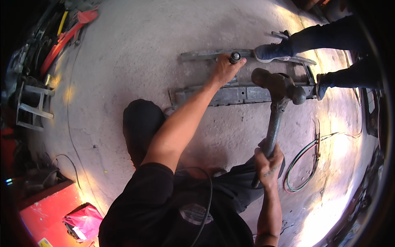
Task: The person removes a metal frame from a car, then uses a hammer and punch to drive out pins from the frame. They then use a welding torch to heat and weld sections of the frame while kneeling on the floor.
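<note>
My right hand (268,162) is wrapped round the handle of a ball-peen hammer (279,87). The hammer's worn brown head is raised above a long metal frame part (247,95) on the floor. With my left arm stretched forward, my left hand (227,71) grips an upright dark metal tool (235,57) with a round end, like a punch or chisel. That tool's lower end is hidden by my hand. Behind it lies the frame's second long rail (201,54), and the left hand is over the gap between the rails.
Another person's shoe (269,52) rests on the far rail, and their other foot is by the frame's right end. A coiled hose (302,164) lies at right. A metal stool frame (36,105), a red bar (61,45) and a red cabinet (49,210) line the left.
</note>
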Demonstrator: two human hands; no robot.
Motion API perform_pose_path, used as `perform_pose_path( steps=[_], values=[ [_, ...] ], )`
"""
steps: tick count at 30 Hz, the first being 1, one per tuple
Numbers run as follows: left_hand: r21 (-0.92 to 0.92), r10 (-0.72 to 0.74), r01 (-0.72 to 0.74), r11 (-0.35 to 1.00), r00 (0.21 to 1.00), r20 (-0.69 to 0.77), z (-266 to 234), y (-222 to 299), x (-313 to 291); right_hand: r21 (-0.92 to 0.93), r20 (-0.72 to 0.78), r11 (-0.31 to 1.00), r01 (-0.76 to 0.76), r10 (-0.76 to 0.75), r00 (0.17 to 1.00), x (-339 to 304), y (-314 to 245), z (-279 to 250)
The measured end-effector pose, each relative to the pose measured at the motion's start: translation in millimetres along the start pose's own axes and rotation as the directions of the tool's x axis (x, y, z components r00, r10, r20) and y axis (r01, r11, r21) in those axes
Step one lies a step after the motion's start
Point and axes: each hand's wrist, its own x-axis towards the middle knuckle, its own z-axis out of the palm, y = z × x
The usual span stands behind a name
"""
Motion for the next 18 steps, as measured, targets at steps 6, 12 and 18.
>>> perform_pose_path(
  steps=[6,12,18],
  values=[
    [-0.014,0.032,-0.032,0.999,0.999,0.009,1.9,-8.3,-3.2,-0.043,-0.021,0.995,0.086,-0.087,0.996,2.0,-30.7,-7.6],
    [0.064,0.022,-0.022,0.998,1.000,0.004,-0.5,17.7,-11.3,0.260,-0.341,0.672,0.694,-0.609,0.717,-2.7,-123.1,-92.7],
    [-0.030,0.040,-0.039,0.999,0.998,0.038,16.6,10.4,-6.4,-0.245,-0.212,0.264,0.933,-0.954,0.214,-5.9,-193.9,-123.6]
  ],
)
